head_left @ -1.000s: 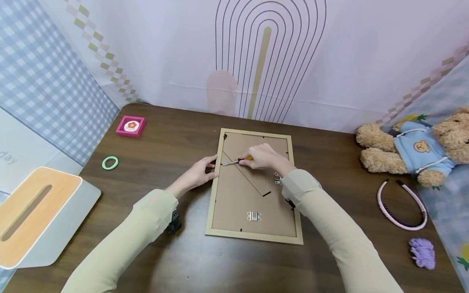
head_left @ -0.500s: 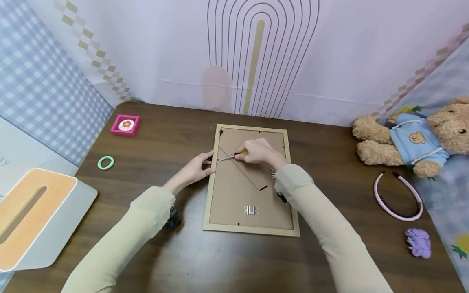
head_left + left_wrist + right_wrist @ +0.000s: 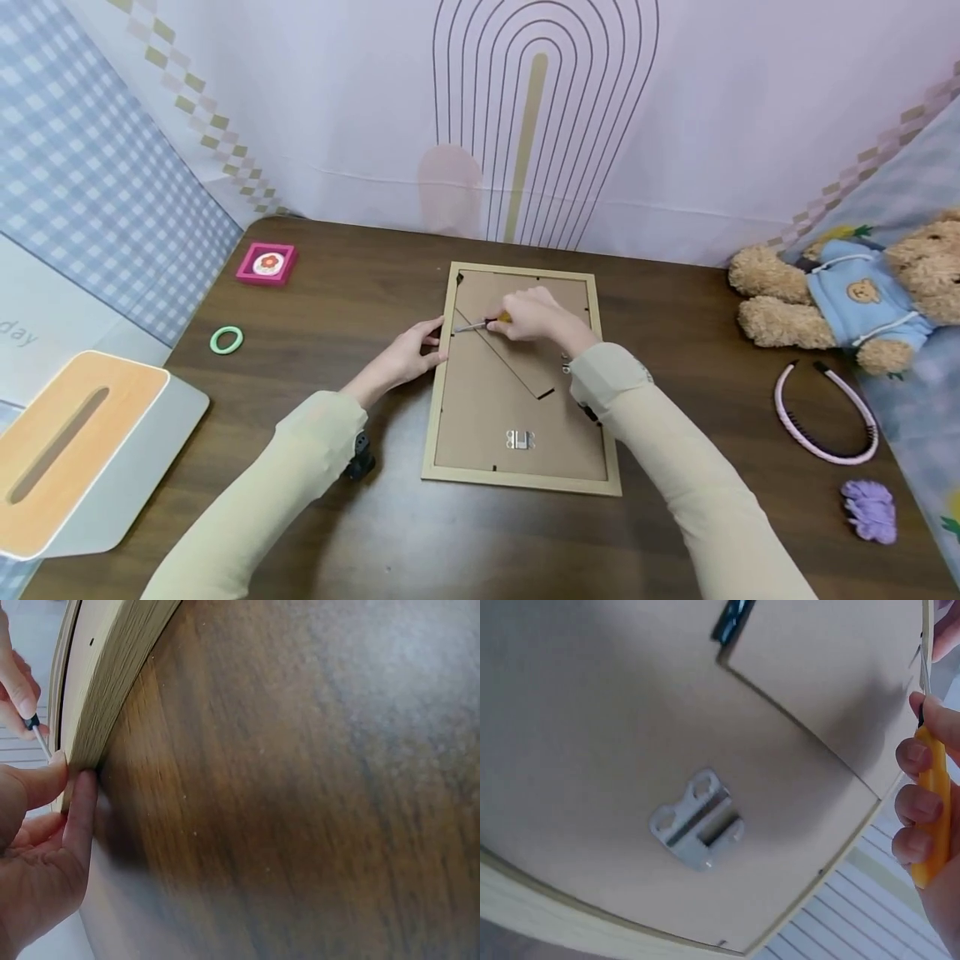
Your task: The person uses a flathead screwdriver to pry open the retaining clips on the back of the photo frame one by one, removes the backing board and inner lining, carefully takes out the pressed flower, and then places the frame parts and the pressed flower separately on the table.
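Note:
A light wooden picture frame (image 3: 517, 483) lies face down on the dark table, its brown backing board (image 3: 480, 417) upward. My left hand (image 3: 403, 356) pinches the frame's left side, thumb over the rim and fingers against the outer edge. In my right hand (image 3: 528, 315) is a screwdriver (image 3: 934, 787), its yellow handle wrapped by the fingers. The metal shaft points left, and its tip meets a small dark tab at the inner left edge, near the left thumb. Metal hangers (image 3: 520, 439) and a diagonal stand-flap cut show on the board.
At left are a tissue box (image 3: 142, 450) with a wooden lid, a green ring (image 3: 227, 339) and a pink square box (image 3: 267, 263). A teddy bear (image 3: 862, 292), a headband (image 3: 825, 454) and a purple scrunchie (image 3: 870, 510) lie at right.
The head view shifts slightly. Both hands keep their places on the frame and screwdriver, and the tip stays at the inner left edge.

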A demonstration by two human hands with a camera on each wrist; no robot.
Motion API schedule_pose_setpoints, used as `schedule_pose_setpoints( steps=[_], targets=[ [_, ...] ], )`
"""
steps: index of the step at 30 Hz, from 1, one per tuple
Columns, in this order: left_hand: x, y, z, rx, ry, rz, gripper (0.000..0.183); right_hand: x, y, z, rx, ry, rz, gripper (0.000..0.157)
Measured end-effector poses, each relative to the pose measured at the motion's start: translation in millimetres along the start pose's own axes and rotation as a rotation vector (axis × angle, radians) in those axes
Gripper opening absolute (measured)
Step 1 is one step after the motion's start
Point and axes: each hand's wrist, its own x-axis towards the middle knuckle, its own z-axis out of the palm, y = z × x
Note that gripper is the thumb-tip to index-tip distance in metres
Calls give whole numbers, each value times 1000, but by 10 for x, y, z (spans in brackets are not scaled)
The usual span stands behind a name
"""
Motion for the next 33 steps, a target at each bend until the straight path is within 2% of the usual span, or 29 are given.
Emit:
schedule_pose_setpoints(
  steps=[5,8,12,20,30,33],
  targets=[
    [-36,11,39,2,18,24,63,-28,5,-35,-91,40,-103,30],
    [-68,6,55,-9,14,27,63,-26,16,-23,-87,34,-130,30],
    [-80,6,65,-40,12,24,63,-36,71,29,-2,-2,-107,32],
    [-25,-9,38,-19,28,50,62,32,189,96,98,-28,-92,33],
    [-3,-26,10,-9,26,37,63,115,211,95,150,-78,-49,33],
    [-13,-11,11,-10,18,26,63,112,129,76,107,-96,-39,29]
  ],
)
